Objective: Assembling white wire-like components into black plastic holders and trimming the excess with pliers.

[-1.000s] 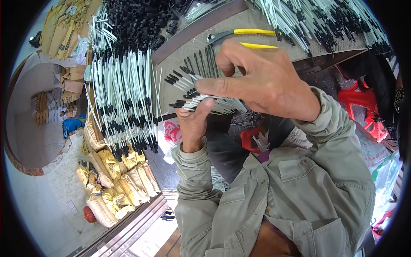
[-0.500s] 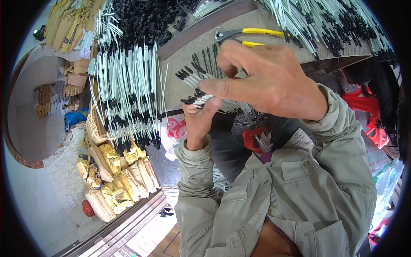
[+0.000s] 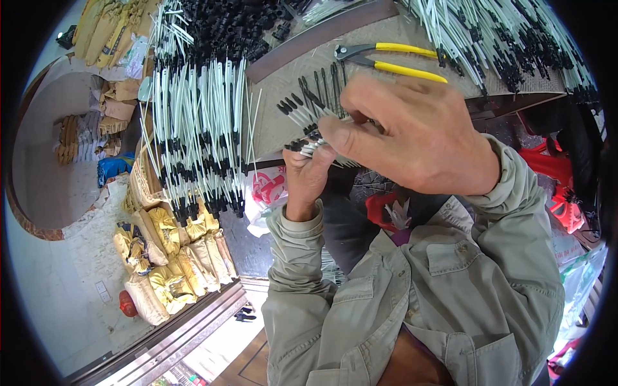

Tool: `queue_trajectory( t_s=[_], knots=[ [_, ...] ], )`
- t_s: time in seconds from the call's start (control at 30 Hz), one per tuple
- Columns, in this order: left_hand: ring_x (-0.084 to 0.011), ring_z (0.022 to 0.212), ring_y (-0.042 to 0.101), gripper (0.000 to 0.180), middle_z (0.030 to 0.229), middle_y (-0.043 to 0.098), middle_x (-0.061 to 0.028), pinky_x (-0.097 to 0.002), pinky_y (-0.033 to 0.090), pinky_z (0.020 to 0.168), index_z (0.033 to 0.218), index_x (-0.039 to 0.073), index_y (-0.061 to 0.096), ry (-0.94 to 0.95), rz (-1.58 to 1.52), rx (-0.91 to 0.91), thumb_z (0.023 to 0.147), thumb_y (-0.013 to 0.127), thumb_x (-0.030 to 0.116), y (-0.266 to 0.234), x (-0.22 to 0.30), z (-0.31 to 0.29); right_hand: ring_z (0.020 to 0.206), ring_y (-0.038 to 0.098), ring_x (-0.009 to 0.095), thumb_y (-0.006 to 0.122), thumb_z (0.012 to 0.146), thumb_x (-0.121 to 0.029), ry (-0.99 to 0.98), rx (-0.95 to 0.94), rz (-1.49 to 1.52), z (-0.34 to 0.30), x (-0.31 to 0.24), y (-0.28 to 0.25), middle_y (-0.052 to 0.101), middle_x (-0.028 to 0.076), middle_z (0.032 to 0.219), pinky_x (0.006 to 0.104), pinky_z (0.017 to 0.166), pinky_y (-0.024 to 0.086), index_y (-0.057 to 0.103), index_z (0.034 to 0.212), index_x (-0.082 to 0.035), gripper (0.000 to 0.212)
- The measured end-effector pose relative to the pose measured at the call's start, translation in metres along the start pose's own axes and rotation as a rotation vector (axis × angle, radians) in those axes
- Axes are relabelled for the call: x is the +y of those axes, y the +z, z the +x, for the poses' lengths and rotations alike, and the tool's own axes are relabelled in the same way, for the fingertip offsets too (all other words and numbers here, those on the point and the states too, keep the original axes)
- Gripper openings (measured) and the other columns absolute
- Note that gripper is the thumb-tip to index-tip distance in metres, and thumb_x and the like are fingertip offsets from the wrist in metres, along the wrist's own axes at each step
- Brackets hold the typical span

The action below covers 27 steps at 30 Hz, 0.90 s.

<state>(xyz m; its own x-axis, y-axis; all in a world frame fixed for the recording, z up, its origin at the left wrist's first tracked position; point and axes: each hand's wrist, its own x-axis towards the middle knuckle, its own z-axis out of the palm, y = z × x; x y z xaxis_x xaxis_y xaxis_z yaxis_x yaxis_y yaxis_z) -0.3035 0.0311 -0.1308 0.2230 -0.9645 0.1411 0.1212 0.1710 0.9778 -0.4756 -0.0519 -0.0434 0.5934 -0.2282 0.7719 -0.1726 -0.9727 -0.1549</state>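
Observation:
A bundle of thin white rods with black tips is gripped in my left hand, its thumb pressed over them. My right hand is above and to the right of it, fingers curled and thumb against the bundle. What its fingertips pinch is hidden behind the hand. Just beyond, more black-tipped white rods fan out beside several thin black rods at the worktable's near edge. Yellow-handled pincers lie on the worktable past my right hand.
Layered white rods with black ends overhang the table at left. Loose black parts are heaped behind a brown bar. More rods are piled at far right. Wrapped packages sit low on the left; a red stool stands at right.
The fingers of my right hand have curled in closer to the thumb at the bundle. The whole view has shifted slightly, uncovering more of the pincers.

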Motion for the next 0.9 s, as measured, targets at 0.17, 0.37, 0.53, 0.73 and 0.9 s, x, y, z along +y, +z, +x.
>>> queue_trajectory(
  t_s=[0.17, 0.37, 0.53, 0.73, 0.9],
  knots=[
    [-0.0038, 0.065, 0.046, 0.023, 0.074, 0.056, 0.0043, -0.0201, 0.038, 0.059, 0.084, 0.001, 0.061, 0.105, -0.044, 0.004, 0.085, 0.059, 0.024, 0.001, -0.004, 0.000, 0.054, 0.048, 0.015, 0.061, 0.062, -0.004, 0.080, -0.036, 0.094, -0.009, 0.005, 0.008, 0.044, 0.003, 0.070, 0.0263, 0.044, 0.037, 0.060, 0.087, -0.009, 0.025],
    [-0.0038, 0.062, 0.042, 0.027, 0.071, 0.054, 0.0050, -0.0211, 0.035, 0.054, 0.082, 0.000, 0.060, 0.162, 0.028, 0.007, 0.087, 0.056, 0.027, -0.004, -0.009, 0.002, 0.054, 0.048, 0.016, 0.060, 0.063, -0.003, 0.079, -0.074, 0.131, -0.005, 0.006, 0.005, 0.044, 0.003, 0.071, 0.0259, 0.043, 0.036, 0.058, 0.086, -0.008, 0.024],
    [-0.0056, 0.059, 0.041, 0.040, 0.068, 0.053, 0.0035, -0.0236, 0.034, 0.051, 0.083, -0.001, 0.060, 0.243, 0.236, 0.039, 0.089, 0.048, 0.036, -0.006, -0.012, -0.001, 0.055, 0.049, 0.016, 0.060, 0.064, -0.007, 0.052, -0.120, 0.091, -0.003, 0.007, 0.003, 0.044, 0.003, 0.072, 0.0266, 0.043, 0.036, 0.057, 0.085, -0.009, 0.021],
    [-0.0080, 0.055, 0.041, 0.053, 0.062, 0.052, -0.0004, -0.0253, 0.034, 0.049, 0.084, -0.003, 0.059, 0.306, 0.709, 0.036, 0.090, 0.038, 0.045, -0.015, -0.013, -0.001, 0.055, 0.047, 0.017, 0.059, 0.065, -0.007, 0.068, -0.159, 0.168, -0.001, 0.011, 0.002, 0.043, 0.003, 0.072, 0.0280, 0.043, 0.035, 0.058, 0.087, -0.010, 0.022],
    [-0.0084, 0.051, 0.038, 0.058, 0.058, 0.046, 0.0008, -0.0264, 0.031, 0.046, 0.084, -0.003, 0.058, 0.329, 0.844, 0.022, 0.090, 0.035, 0.050, -0.018, -0.015, -0.002, 0.055, 0.048, 0.018, 0.059, 0.066, -0.007, 0.077, -0.132, 0.193, -0.005, 0.013, 0.006, 0.043, 0.004, 0.072, 0.0286, 0.044, 0.036, 0.058, 0.088, -0.010, 0.022]
  ],
)
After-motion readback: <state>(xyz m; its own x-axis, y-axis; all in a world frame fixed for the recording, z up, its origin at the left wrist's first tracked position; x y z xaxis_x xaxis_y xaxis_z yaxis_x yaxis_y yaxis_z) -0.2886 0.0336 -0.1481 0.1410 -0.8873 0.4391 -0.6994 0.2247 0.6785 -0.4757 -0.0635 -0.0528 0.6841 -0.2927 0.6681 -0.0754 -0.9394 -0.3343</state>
